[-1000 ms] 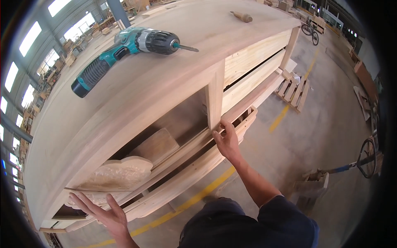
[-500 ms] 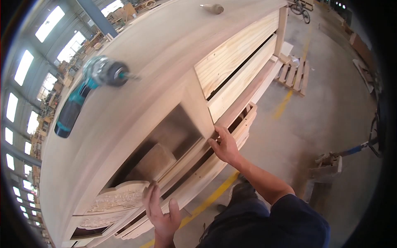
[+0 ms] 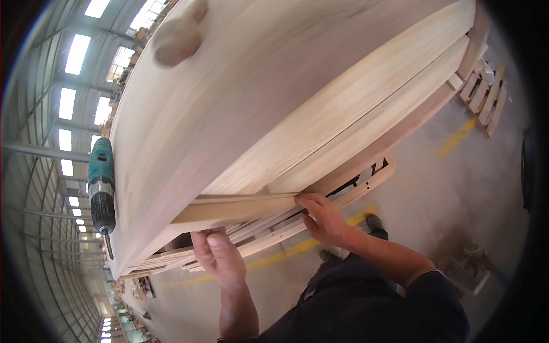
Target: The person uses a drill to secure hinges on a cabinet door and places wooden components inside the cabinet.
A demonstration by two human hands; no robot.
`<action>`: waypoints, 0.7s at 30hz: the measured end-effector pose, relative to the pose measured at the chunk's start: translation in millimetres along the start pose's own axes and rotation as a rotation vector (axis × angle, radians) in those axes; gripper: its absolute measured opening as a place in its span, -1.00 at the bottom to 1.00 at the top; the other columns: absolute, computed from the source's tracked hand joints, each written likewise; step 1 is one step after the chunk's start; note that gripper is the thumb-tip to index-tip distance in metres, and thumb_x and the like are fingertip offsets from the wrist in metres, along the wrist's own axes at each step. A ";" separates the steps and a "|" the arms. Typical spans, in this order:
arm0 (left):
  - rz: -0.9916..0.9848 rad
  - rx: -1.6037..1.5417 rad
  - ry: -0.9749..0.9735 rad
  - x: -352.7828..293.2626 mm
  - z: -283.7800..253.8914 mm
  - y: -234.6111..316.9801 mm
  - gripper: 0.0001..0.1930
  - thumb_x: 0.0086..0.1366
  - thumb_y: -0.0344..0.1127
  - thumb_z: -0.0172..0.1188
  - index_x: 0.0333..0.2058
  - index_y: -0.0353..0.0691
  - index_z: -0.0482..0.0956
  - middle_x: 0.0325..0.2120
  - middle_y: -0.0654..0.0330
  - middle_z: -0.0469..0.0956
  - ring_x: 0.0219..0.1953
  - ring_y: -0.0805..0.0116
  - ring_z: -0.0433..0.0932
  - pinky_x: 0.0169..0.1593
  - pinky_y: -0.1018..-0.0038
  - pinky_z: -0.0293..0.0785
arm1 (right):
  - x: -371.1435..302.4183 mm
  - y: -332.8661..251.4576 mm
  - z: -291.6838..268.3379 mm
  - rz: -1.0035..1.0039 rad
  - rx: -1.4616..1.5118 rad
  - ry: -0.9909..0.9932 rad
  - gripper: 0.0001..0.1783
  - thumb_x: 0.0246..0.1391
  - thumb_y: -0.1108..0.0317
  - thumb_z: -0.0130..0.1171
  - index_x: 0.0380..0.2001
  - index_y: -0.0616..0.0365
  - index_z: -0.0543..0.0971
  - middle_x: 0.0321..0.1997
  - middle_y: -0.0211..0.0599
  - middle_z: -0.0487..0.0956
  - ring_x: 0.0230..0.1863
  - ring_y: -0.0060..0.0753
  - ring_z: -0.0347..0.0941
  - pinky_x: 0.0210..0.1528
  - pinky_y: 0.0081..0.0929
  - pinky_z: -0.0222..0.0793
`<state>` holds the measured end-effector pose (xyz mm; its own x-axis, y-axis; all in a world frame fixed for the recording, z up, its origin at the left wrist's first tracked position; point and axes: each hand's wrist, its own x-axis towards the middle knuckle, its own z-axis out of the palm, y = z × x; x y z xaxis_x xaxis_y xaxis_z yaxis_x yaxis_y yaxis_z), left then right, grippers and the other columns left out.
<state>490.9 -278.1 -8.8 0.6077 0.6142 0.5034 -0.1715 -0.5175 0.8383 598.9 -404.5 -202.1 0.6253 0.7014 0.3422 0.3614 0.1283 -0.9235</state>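
Note:
A pale wooden panel (image 3: 240,210) at the front of a large wooden cabinet (image 3: 229,91) lies between my hands, its upper edge standing out from the cabinet front. My right hand (image 3: 327,222) has its fingers curled on the panel's right end. Close to the panel's lower left edge is my left hand (image 3: 220,256), thumb and bent fingers drawn together; what lies between them, if anything, is hidden. A dark opening (image 3: 174,243) shows left of that hand. On the cabinet's far left side lies a teal and black cordless drill (image 3: 102,183), its bit pointing toward me.
A blurred brown object (image 3: 178,43) with a handle-like part lies on the cabinet surface. Light wooden boards (image 3: 343,108) run along the cabinet's right part. A pallet (image 3: 485,100) and a yellow floor line (image 3: 457,137) are at the right. A stand-like object (image 3: 466,268) is at lower right.
My view has swung and come nearer the cabinet. My left hand, spread before, has its fingers drawn together at the panel. The panel edge now stands out; the opening is mostly hidden.

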 end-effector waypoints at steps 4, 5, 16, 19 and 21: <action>-0.039 -0.070 0.102 2.1 4.2 1.3 -0.48 0.57 0.02 0.00 0.17 -0.37 0.41 0.03 0.08 0.54 0.03 0.30 0.52 0.21 0.28 0.42 | 1.6 -2.3 -12.2 0.001 0.056 -0.010 -0.57 0.09 0.55 0.19 0.08 0.23 0.52 0.07 0.05 0.55 0.13 0.21 0.44 0.17 -0.06 0.42; -0.057 -0.076 0.135 1.7 2.4 1.3 -0.50 0.58 0.03 -0.01 0.15 -0.35 0.43 0.01 0.08 0.55 0.02 0.29 0.52 0.20 0.28 0.43 | 1.7 -2.4 -13.7 -0.013 0.051 0.012 -0.62 0.09 0.55 0.19 0.02 0.23 0.55 0.02 0.04 0.57 0.09 0.21 0.46 0.12 -0.04 0.44; -0.107 -0.047 0.067 5.9 -2.7 8.6 -0.52 0.50 0.04 0.15 0.17 -0.18 0.49 0.14 0.17 0.55 0.17 0.21 0.51 0.24 0.15 0.45 | 8.1 1.8 -19.6 0.047 0.121 -0.127 -0.79 0.12 0.47 0.27 -0.15 0.20 0.59 -0.11 -0.05 0.60 -0.15 0.09 0.59 -0.15 -0.13 0.54; -0.156 0.162 0.187 -1.6 -11.1 5.7 -0.46 0.49 0.10 0.12 0.24 -0.15 0.44 0.19 0.17 0.51 0.22 0.19 0.48 0.25 0.13 0.45 | 16.3 -8.3 -19.5 0.078 0.169 -0.106 -0.86 0.14 0.49 0.19 -0.21 0.21 0.58 -0.16 -0.01 0.61 -0.13 0.15 0.56 -0.12 -0.09 0.52; -0.138 0.392 0.220 -1.5 -8.5 -0.5 -0.41 0.50 0.17 0.06 0.26 -0.14 0.41 0.19 0.19 0.50 0.22 0.21 0.47 0.26 0.16 0.44 | 19.7 -1.4 -22.7 0.032 0.127 -0.118 -0.86 0.17 0.47 0.16 -0.20 0.19 0.58 -0.18 0.00 0.61 -0.14 0.17 0.57 -0.13 -0.06 0.51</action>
<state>483.5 -273.7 -8.2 0.4183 0.7829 0.4605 0.2313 -0.5821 0.7795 626.4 -406.7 -190.1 0.5469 0.7831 0.2960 0.2477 0.1864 -0.9507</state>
